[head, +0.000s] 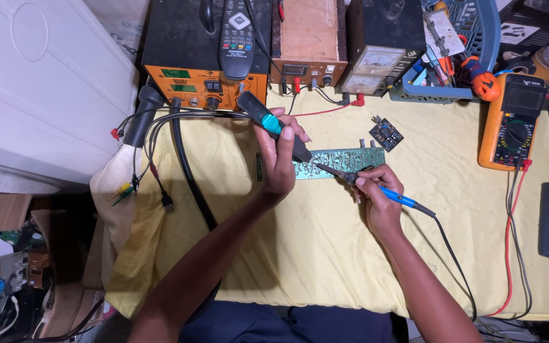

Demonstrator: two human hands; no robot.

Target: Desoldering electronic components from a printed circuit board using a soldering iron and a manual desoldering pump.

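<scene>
While a pale yellow cloth (325, 254) covers the workbench and hangs in soft wrinkles over its near edge, the space around it is crowded: a white panel (39, 82) fills the left side, and cardboard and loose electronic scrap lie on the floor below it. Along the back of the bench stand an orange-fronted box with knobs (206, 86), a wooden-cased unit (309, 44) and a dark meter box with a pale dial (376, 57). A black remote control (237, 32) lies on top of the orange box. A blue plastic basket (459, 57) holds tools, and an orange multimeter (511, 121) lies flat at the right with red and black leads trailing down the cloth. A small dark circuit square (386, 134) sits just behind the long green circuit board (338, 162), which lies flat on the cloth in the middle of the bench, between the two hands.

The left hand (277, 159) is wrapped firmly around a thick black and teal suction tool (273, 124), thumb near its upper end, the tip pointing down at the board's left part. The right hand (379, 190) pinches a slim soldering iron (376, 187) with a blue handle like a pen, fingers closed tight; its thin metal tip meets the board near the suction tool's tip. A black cord runs from the handle off the near edge.
</scene>
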